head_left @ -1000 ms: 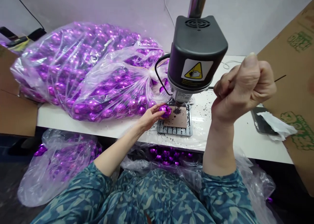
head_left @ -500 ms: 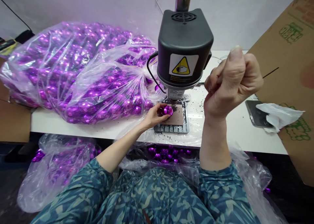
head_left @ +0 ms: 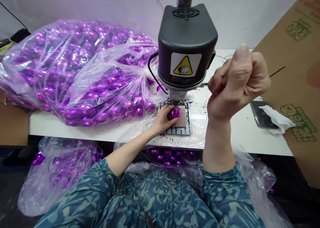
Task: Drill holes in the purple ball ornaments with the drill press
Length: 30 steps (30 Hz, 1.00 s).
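Note:
Between the thumb and fingers of my left hand (head_left: 163, 119) is a shiny purple faceted ball (head_left: 175, 113). It sits over the brown board (head_left: 182, 120) on the slotted metal base (head_left: 188, 129), right under the lower end of a black bench drill (head_left: 187, 46). Whether the drill's tip touches the ball I cannot tell. Raised to the right of the drill, my right hand (head_left: 237, 83) is a fist around the drill's feed lever (head_left: 277, 71); thin rod shows on both sides of the fist. Dark shavings lie around the base.
A big tied clear bag of purple balls (head_left: 82, 75) fills the table's left side. More balls (head_left: 167, 156) lie in plastic below the front edge. On the right are a dark phone (head_left: 262, 116), a crumpled tissue (head_left: 280, 118) and a cardboard box (head_left: 297, 88).
My left hand has carried the ball rightward over the board to beneath the drill. My right hand keeps its hold on the lever. The whole view has shifted slightly.

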Available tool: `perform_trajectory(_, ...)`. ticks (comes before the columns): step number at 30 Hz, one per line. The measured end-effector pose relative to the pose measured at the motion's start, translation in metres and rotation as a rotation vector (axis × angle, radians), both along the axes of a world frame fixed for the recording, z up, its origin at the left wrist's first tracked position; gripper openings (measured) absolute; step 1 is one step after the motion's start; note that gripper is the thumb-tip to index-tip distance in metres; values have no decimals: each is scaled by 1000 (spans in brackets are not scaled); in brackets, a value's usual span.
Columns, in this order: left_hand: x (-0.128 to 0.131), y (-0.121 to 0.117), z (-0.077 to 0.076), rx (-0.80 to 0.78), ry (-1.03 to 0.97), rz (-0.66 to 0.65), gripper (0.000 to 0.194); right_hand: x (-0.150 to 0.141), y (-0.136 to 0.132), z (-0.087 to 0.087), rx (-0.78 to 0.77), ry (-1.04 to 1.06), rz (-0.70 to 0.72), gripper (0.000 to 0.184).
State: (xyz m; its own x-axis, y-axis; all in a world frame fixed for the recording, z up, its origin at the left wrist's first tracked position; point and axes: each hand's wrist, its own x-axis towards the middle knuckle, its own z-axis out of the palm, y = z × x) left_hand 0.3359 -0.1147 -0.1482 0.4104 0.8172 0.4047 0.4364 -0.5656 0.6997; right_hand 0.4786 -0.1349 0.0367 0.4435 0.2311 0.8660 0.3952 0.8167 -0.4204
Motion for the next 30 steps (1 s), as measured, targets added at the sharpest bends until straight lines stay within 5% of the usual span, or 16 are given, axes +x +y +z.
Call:
perform_trajectory(12,3,-2,-5,-94,-121,56,49,-7,-13,-15,31,126,70,52)
perform_trajectory(30,1,-3,-4,-113,-96,56,48,4,-4,-55,344,-64,78,45)
